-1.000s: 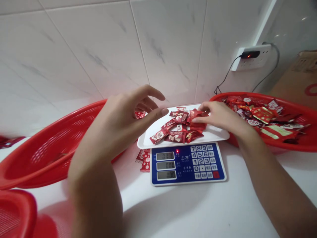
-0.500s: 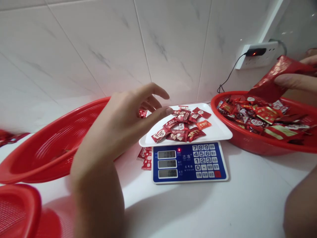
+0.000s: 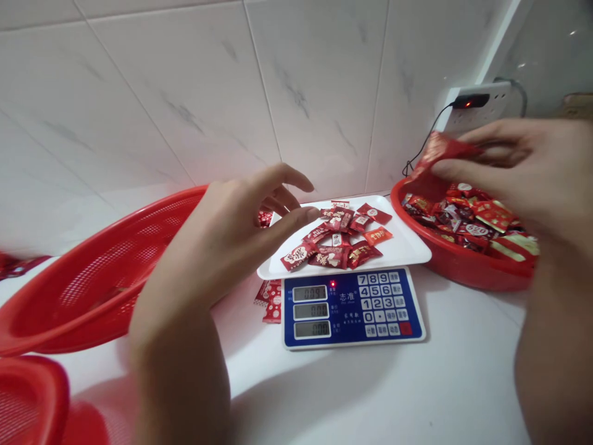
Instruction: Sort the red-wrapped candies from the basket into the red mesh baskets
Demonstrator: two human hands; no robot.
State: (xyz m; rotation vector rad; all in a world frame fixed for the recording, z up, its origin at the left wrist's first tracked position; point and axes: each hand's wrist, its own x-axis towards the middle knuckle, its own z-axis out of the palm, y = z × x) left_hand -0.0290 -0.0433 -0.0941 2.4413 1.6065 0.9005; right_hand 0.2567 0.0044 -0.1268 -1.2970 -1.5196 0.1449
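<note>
Your left hand (image 3: 222, 241) hovers half-open, empty, by the scale tray (image 3: 410, 248); your right hand (image 3: 523, 167), above the right basket (image 3: 463, 273), pinches a red packet (image 3: 435, 156).

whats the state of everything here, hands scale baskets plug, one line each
left hand, open, holding nothing, by the scale tray left edge
right hand, pinching a red packet above the right basket
scale, switched on, red lamp lit
scale tray, carrying a small pile of wrapped candies
right basket, heaped with mixed candies
left basket, tilted
plug, in the wall socket, light on
</note>
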